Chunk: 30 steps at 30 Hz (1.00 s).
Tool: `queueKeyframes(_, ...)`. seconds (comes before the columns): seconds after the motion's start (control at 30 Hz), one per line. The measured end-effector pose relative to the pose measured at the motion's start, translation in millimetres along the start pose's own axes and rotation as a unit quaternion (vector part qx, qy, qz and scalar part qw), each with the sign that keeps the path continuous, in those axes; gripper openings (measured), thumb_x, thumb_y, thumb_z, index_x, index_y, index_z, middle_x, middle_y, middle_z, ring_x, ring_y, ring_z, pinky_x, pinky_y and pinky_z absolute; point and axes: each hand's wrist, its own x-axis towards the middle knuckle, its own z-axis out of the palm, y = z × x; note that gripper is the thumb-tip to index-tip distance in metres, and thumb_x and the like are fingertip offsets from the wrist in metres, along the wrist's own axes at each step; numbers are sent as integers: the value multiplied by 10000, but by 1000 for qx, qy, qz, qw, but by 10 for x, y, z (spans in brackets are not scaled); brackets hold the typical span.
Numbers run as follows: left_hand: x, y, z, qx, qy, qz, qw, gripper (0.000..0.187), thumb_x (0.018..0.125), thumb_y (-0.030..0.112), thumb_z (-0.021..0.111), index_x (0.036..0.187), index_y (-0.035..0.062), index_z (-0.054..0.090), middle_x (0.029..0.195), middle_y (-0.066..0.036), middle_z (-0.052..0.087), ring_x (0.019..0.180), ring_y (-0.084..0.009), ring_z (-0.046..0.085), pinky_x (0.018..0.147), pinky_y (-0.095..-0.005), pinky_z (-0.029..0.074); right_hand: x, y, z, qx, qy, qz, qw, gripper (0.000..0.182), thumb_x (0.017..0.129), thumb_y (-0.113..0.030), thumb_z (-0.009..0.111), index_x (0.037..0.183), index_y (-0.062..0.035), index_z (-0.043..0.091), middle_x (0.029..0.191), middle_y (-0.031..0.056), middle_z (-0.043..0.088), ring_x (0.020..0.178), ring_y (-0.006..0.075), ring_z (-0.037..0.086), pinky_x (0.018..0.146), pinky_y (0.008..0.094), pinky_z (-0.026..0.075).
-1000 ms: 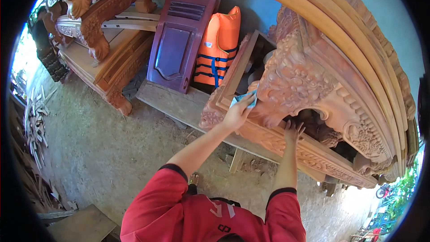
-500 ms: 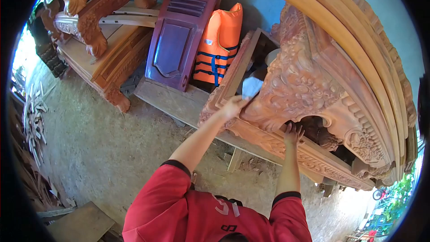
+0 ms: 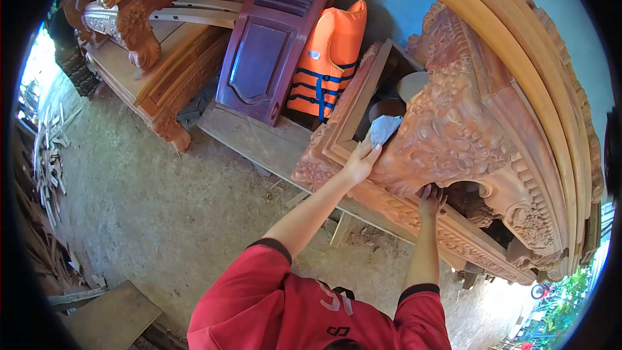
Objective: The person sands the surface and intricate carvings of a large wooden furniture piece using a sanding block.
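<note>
My left hand is closed on a pale folded piece of sheet, held above the opening of a carved wooden frame. Right beside it rises a large carved wooden panel with curling relief. My right hand touches the lower edge of this panel, next to a dark gap; its fingers are bent and partly hidden at the edge. Inside the frame, a round grey object shows behind the pale piece.
An orange life vest and a dark red door panel stand behind a plank. Carved wooden furniture is at the upper left. Long curved wooden rails lie at the upper right. Wood scraps litter the left floor.
The surroundings have shifted slightly in view. My left hand has moved right and up with the pale piece, which now shows more clearly. My right hand stays at the panel's lower edge, its fingers less visible.
</note>
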Motion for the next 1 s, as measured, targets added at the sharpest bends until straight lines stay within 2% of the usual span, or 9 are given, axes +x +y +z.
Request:
queueKeyframes(0.07,222,-37,-22,123,8,61,990,393,941,287,404,1225,32,495,1348,-145,415,1305,-233,304,1048,-462,180,-115,-137,-126,5,-5,8,1000,588,898,-552,239,1319,-179,411,1472,65,188,1362,316,93,959,702,112)
queueKeyframes(0.17,475,46,-119,211,-68,-2,975,407,940,331,394,1265,99,473,1373,-134,384,1337,-273,223,1056,-489,112,-199,-174,-137,14,53,6,998,561,912,-491,239,1248,-103,465,1297,153,431,1275,340,282,1076,483,135)
queueKeyframes(0.4,653,283,-160,41,-148,-108,982,409,943,267,419,1260,10,445,1314,-188,437,1214,-244,422,980,-306,333,-21,26,56,-7,44,-14,999,583,886,-559,240,1293,-183,420,1362,136,353,1290,383,224,940,691,177)
queueKeyframes(0.43,590,106,-132,67,-95,62,991,396,944,227,423,1261,-10,433,1261,-165,489,1177,-220,433,991,-320,315,-98,-76,-49,-11,26,7,1000,583,888,-555,234,1297,-182,413,1364,141,349,1292,384,221,937,695,177)
queueKeyframes(0.5,327,-20,-225,90,-89,102,987,377,950,216,410,1253,-6,442,1231,-160,508,1159,-213,438,988,-320,316,-73,-61,-32,-26,7,21,999,583,893,-549,217,1310,-181,393,1372,128,345,1303,386,200,930,702,177)
queueKeyframes(0.7,-262,130,-487,15,-171,-109,979,348,957,213,402,1217,-7,475,1133,-109,559,1068,-156,476,935,-292,356,-124,-92,-83,-32,-5,17,999,572,899,-535,221,1308,-176,395,1380,118,343,1308,387,187,924,708,177)
queueKeyframes(0.87,-397,88,-358,16,-66,-8,998,304,957,195,404,1160,-7,506,978,-67,593,934,-124,502,827,-284,410,56,36,124,-37,15,13,999,542,907,-509,227,1299,-185,412,1404,99,316,1320,346,187,926,710,177)
queueKeyframes(0.9,-476,136,-311,21,-34,-20,999,263,926,157,433,1096,-21,525,937,-170,595,906,-271,568,810,-355,424,91,117,181,-58,-5,12,998,535,909,-505,228,1302,-193,412,1412,87,308,1326,330,182,925,711,176)
queueKeyframes(1.0,-788,120,-84,57,78,-19,995,244,918,122,434,1094,-15,531,960,-187,593,927,-320,569,820,-362,424,-154,-132,-88,-15,23,33,999,529,911,-504,231,1272,-190,456,1420,94,290,1326,318,187,935,706,174)
